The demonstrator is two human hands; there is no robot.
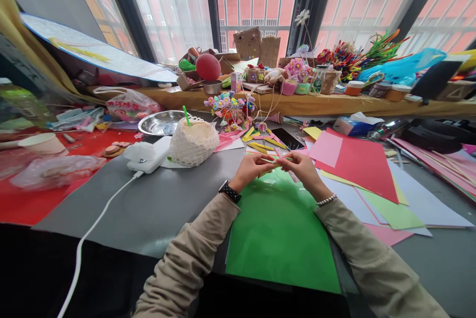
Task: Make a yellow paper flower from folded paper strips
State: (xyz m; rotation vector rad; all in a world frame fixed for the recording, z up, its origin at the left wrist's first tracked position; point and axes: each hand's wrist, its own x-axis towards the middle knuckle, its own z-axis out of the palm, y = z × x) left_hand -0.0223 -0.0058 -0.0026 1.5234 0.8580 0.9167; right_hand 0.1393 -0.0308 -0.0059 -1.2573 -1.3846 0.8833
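Above a green sheet (280,238), both hands meet with fingertips pinched together. My left hand (255,167), with a dark watch on the wrist, grips one end of a small, thin pink paper strip (275,160). The other end is between the fingers of my right hand (299,167), which has a beaded bracelet at its wrist. Fingers cover most of the strip, so its shape is hard to make out. Just beyond the hands lie several yellow strips (260,147) and a dark phone (288,138).
Coloured paper sheets (360,164) overlap on the right. At left stand a net-wrapped coconut (194,142) with a green straw, a white power strip (148,157) with a trailing cord, and a metal plate (148,125). Small flower crafts (230,107) and a crowded ledge (178,97) lie behind.
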